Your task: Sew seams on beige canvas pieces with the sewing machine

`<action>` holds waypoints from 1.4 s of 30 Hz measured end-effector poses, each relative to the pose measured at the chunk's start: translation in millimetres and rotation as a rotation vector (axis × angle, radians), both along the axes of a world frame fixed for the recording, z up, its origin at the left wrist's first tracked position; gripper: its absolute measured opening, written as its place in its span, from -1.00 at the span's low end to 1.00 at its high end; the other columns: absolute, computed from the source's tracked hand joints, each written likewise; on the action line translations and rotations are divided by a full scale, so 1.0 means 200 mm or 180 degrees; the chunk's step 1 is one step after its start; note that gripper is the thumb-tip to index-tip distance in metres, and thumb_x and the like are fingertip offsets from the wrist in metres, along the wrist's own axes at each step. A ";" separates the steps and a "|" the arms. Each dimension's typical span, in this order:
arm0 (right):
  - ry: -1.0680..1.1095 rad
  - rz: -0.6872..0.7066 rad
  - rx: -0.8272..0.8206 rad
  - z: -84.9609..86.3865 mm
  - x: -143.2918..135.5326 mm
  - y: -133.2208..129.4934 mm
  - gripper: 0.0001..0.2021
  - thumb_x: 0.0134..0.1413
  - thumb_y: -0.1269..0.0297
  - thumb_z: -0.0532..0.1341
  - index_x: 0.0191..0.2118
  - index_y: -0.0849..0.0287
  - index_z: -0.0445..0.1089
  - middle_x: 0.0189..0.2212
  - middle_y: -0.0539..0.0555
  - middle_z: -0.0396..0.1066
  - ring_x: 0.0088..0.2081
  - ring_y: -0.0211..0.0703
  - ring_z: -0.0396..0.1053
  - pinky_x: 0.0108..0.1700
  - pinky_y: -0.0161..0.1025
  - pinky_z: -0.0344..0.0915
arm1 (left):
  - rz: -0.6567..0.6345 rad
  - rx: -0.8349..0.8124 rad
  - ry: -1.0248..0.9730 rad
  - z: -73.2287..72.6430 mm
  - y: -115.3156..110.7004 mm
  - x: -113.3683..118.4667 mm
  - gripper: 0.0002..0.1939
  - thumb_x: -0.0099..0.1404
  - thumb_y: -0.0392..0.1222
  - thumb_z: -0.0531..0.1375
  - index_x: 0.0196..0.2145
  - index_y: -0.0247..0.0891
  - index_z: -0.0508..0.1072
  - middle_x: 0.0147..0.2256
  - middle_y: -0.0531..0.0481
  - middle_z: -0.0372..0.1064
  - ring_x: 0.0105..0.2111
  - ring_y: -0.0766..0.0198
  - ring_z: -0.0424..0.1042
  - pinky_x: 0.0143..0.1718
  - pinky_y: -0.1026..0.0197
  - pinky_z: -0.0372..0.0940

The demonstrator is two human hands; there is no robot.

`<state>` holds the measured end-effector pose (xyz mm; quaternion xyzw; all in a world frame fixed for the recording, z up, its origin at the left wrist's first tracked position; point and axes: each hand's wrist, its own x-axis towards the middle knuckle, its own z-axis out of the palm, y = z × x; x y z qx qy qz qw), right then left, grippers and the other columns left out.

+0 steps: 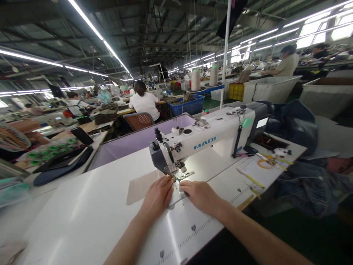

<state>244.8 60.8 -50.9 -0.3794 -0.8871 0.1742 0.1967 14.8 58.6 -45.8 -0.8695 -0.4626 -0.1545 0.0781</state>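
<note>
A white sewing machine (212, 134) stands on the white table (96, 198), its needle area lit. My left hand (158, 193) is closed just left of the presser foot, thumb and fingers together at the edge of a beige fabric piece (140, 187), which lies flat to the left and partly under the hand. My right hand (200, 193) is at the right of the needle, fingers bent and pressed together near the metal guide (186, 175). Whatever its fingertips hold is too small to make out.
Scissors (264, 158) and a yellow tape measure (255, 184) lie on paper at the table's right. Behind the machine is a purple-lined bin (124, 141). A seated person (145, 101) is beyond, beside a blue basket (187, 106). A dark blue pouch (63, 171) lies left.
</note>
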 end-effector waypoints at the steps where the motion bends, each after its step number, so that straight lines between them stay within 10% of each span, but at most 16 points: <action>1: 0.0020 -0.0015 -0.0033 0.00 0.00 0.00 -0.67 0.32 0.42 0.06 0.05 0.04 0.48 0.15 -0.01 0.44 0.00 -0.10 0.48 0.05 -0.22 0.36 | 0.0098 -0.0003 0.0020 0.01 -0.01 0.00 -0.66 0.49 -0.14 0.02 0.09 -0.22 0.45 0.08 -0.15 0.46 0.08 0.05 0.43 0.09 -0.01 0.41; 8: 0.0361 -0.0150 -0.0230 0.03 0.03 -0.07 -0.66 0.25 0.44 0.10 0.06 0.08 0.45 0.13 0.03 0.44 0.03 -0.12 0.45 0.08 -0.26 0.33 | 0.0279 -0.0580 0.0046 0.11 -0.19 0.12 -0.77 0.45 -0.22 0.06 -0.10 -0.20 0.52 -0.12 -0.13 0.48 -0.10 0.04 0.44 -0.07 -0.04 0.47; 14: 0.0077 0.0084 -0.0254 0.02 0.07 -0.14 -0.69 0.25 0.42 0.11 0.04 0.07 0.46 0.06 0.02 0.47 0.00 -0.11 0.46 0.04 -0.28 0.32 | -0.0037 -0.0467 -0.0015 0.05 -0.30 0.17 -0.65 0.39 -0.31 0.09 0.09 -0.18 0.44 0.03 -0.14 0.46 0.01 0.02 0.43 0.01 -0.03 0.46; 42: -0.0206 0.0086 -0.0074 0.05 -0.01 0.02 -0.74 0.32 0.36 0.12 0.02 0.05 0.48 0.07 0.01 0.48 -0.03 -0.11 0.48 -0.02 -0.28 0.33 | 0.0109 -0.0279 0.0255 0.07 -0.16 0.10 -0.72 0.41 -0.10 0.12 -0.02 -0.23 0.48 0.02 -0.17 0.49 0.01 -0.03 0.45 -0.08 -0.04 0.45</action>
